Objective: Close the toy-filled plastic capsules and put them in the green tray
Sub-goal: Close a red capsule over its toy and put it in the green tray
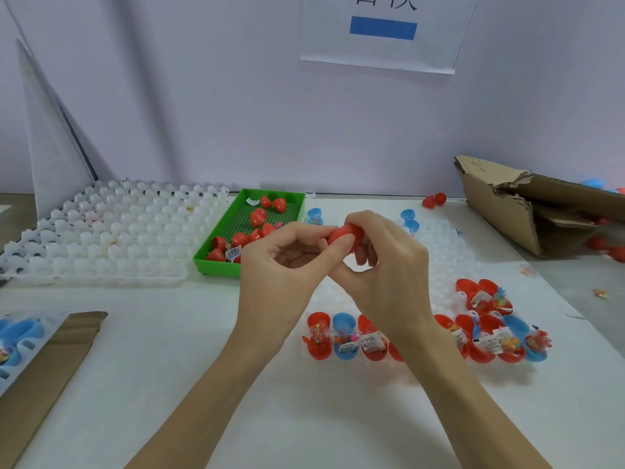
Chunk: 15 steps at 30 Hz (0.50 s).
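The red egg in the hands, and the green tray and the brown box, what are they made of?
The red egg looks like smooth, shiny plastic: light glints off its shell. The green tray also seems plastic, duller, with a moulded rim and a floor dotted with little holes. The brown box looks like cardboard: matte, with torn, ragged edges.

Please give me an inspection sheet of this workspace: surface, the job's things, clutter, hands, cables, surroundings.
Surface: white table.
Job's things: red capsule held above the table; green tray holding red capsules; open filled capsules in a near row.
Clutter: torn cardboard box at right; white moulded tray at left; cardboard strip.
Hands: left hand and right hand both grip the red capsule.
Cables: nothing seen.
Surroundings: pale wall with a paper sign.
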### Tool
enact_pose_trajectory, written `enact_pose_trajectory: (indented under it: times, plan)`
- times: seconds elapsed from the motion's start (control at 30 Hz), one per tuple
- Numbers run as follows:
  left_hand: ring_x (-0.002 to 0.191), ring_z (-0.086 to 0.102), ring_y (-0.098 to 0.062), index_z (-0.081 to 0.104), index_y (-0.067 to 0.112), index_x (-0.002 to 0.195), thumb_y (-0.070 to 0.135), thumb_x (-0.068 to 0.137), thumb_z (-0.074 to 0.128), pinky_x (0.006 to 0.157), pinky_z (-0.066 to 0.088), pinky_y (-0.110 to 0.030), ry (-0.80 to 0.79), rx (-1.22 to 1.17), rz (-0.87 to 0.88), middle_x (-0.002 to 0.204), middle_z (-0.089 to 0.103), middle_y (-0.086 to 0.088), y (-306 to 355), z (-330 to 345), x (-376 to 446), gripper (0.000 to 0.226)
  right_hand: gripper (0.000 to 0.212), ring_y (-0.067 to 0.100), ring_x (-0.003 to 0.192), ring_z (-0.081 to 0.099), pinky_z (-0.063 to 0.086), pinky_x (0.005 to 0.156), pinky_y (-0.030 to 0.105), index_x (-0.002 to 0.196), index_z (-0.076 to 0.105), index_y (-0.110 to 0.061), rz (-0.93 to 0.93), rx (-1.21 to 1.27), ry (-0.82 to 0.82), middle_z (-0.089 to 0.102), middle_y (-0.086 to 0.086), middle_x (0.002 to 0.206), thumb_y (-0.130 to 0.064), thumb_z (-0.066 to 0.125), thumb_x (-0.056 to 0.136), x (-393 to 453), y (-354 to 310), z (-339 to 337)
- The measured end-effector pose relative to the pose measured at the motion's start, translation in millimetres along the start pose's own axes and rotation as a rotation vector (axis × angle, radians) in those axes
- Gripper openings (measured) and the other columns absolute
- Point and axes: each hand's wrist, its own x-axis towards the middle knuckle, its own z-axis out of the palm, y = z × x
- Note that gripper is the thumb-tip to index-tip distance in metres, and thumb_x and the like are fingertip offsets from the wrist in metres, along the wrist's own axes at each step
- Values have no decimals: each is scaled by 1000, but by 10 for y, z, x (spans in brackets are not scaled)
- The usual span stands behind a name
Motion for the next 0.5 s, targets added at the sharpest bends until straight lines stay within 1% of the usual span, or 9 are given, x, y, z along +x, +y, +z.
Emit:
enact_pose_trajectory:
  times: [0.03, 0.17, 0.27, 0.33, 0.4, 0.43, 0.5]
  plan:
    - [85, 78, -14, 82, 15, 98, 20, 82, 85, 72, 57, -15, 0, 4, 6, 86, 81, 2, 0, 3, -4, 17, 25, 8, 62, 47, 46, 61, 17, 92, 69, -5, 2, -3, 5, 61, -2, 72, -27, 79, 84, 2, -7, 5]
    - [88, 78, -15, 80, 11, 101, 14, 85, 84, 78, 58, -17, -4, 49, 14, 89, 80, 1, -37, -6, 3, 16, 24, 4, 63, 43, 40, 62, 9, 92, 68, -7, 29, -10, -29, 54, -11, 76, -28, 77, 85, 10, -33, 36]
    - [93, 77, -15, 78, 12, 106, 13, 82, 86, 83, 59, -21, -7, 113, 1, 95, 80, 2, -78, -5, 4, 25, 26, 4, 67, 46, 40, 66, 6, 102, 68, -7, 74, -15, -84, 64, -4, 84, -25, 80, 87, -15, -7, 58]
    - [91, 77, -16, 79, 14, 105, 15, 84, 85, 80, 60, -21, 14, 145, -13, 93, 80, 2, -90, -6, 9, 22, 34, 3, 76, 50, 39, 73, 2, 114, 68, -6, 72, -24, -101, 70, 1, 96, -22, 80, 87, -36, -4, 78]
    - [87, 77, -17, 81, 14, 102, 23, 88, 82, 74, 57, -18, 27, 83, -99, 90, 80, -3, -70, -24, 36, 16, 46, 4, 86, 54, 39, 82, 2, 127, 64, -5, 87, -17, -94, 71, 4, 108, -20, 80, 87, -53, -32, 99]
    - [86, 77, -18, 82, 11, 100, 27, 90, 79, 73, 56, -18, 16, -11, -181, 90, 79, -8, -55, -38, 54, 19, 50, 7, 89, 56, 41, 85, 5, 131, 62, -5, 93, 4, -81, 70, 5, 111, -20, 80, 87, -58, -52, 110]
    - [85, 75, -21, 83, 6, 100, 33, 92, 73, 75, 59, -23, -43, -257, -375, 92, 78, -15, -11, -55, 77, 29, 50, 11, 91, 62, 47, 87, 13, 133, 61, -4, 79, 59, -45, 69, 7, 113, -21, 78, 89, -63, -98, 132]
